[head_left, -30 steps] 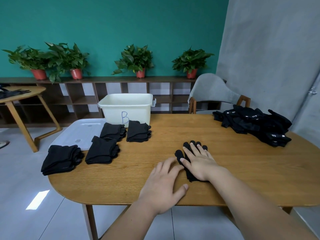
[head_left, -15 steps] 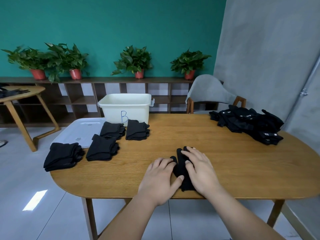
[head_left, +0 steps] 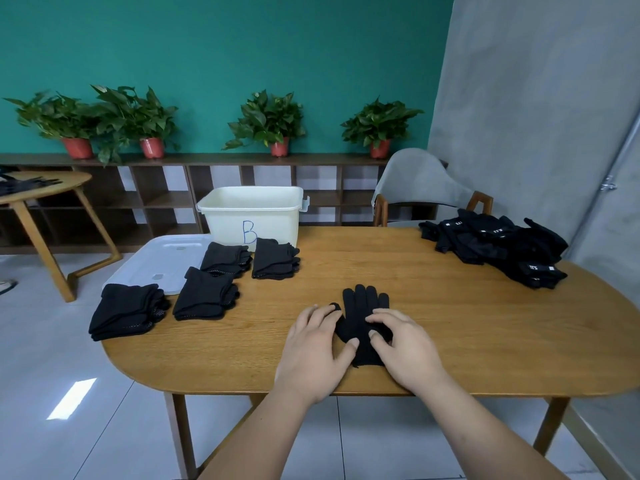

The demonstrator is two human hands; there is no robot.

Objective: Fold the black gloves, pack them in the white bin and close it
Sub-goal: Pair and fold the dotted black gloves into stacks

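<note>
1 black glove [head_left: 363, 306] is lying flat at the near edge of the table [head_left: 485, 341], likely being smoothed for folding. The left hand [head_left: 311, 351] is resting spread on its thumb side, pinning it. The right hand [head_left: 407, 351] is pressing bent fingertips on it; whether pinching, I cannot tell. 4 folded stacks [head_left: 204, 294] are waiting by the white bin [head_left: 252, 216].

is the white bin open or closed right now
Open. The white bin has no lid on it; its lid lies flat on the table beside it, to the left.
</note>
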